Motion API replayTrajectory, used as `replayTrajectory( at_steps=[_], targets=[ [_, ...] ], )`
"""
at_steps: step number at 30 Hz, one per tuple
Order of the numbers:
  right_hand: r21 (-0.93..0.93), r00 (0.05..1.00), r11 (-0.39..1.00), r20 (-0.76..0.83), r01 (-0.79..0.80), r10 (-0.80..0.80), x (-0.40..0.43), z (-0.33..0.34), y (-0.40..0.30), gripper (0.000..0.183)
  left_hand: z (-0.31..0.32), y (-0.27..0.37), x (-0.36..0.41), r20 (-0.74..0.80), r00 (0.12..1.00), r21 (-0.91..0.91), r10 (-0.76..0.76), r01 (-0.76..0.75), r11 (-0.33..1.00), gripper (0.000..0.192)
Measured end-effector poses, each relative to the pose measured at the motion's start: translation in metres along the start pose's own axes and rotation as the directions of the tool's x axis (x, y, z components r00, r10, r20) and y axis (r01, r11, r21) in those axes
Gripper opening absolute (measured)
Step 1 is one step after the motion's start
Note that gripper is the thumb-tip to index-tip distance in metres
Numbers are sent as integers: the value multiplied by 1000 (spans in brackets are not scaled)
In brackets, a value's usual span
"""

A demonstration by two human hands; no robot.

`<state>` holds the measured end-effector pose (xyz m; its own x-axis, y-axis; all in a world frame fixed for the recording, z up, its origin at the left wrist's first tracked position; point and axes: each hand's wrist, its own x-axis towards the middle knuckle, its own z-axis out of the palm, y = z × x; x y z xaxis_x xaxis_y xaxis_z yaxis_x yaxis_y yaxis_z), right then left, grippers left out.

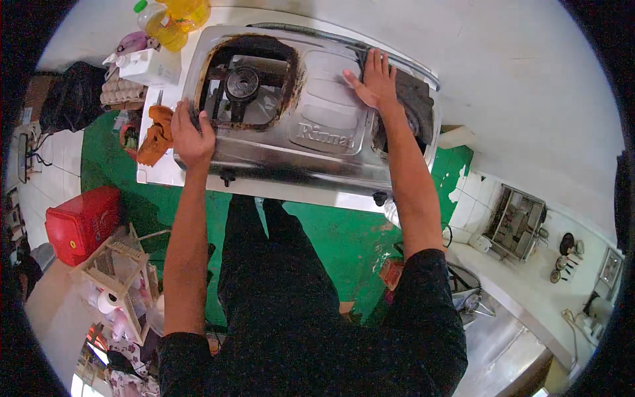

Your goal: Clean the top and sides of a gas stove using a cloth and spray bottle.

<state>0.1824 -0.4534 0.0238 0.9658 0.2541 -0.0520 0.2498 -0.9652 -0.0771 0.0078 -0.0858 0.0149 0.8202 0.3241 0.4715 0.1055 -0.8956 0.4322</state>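
Observation:
A two-burner steel Rinnai gas stove (327, 99) stands before me on a white table (158, 174). My left hand (192, 138) rests on its front left corner, thumb apart from the fingers. Flat on the top, beside the right burner opening, lies my right hand (379, 82) with its fingers spread. The left opening, rimmed with brown rust, shows a bare round burner head (242, 83) and no pan support. A dark blackened piece (415, 97) covers much of the right opening, and my right forearm hides part of it. Two black knobs (227, 178) project from the front.
Left of the stove are an orange cloth (158, 136), a white jug (151, 67), bottles of yellow oil (166, 30) and egg trays (119, 89). A grey hose (342, 35) runs behind the stove. A red box (84, 226) and a wooden rack (116, 268) stand at left.

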Motion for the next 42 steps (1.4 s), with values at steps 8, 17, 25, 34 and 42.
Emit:
replayTrajectory(
  at_steps=[8,17,25,34,42],
  targets=[
    [-10,991,993,-62,121,-122,15,7,-70,106,0,0,0,-3,1000,19,-15,15,1000,45],
    [49,979,981,-94,188,-183,15,7,-41,87,4,-5,-1,-37,999,-93,-14,10,996,42],
    [-29,985,989,-97,-144,141,-3,1,18,88,-2,-2,3,-2,1000,-105,-22,22,994,42],
    [-35,986,988,-78,-153,150,6,11,-51,93,-8,0,2,100,988,-93,-114,123,988,48],
    [93,993,995,-113,31,-20,37,11,-157,90,-4,-4,4,118,988,-95,-97,108,990,54]
  ],
)
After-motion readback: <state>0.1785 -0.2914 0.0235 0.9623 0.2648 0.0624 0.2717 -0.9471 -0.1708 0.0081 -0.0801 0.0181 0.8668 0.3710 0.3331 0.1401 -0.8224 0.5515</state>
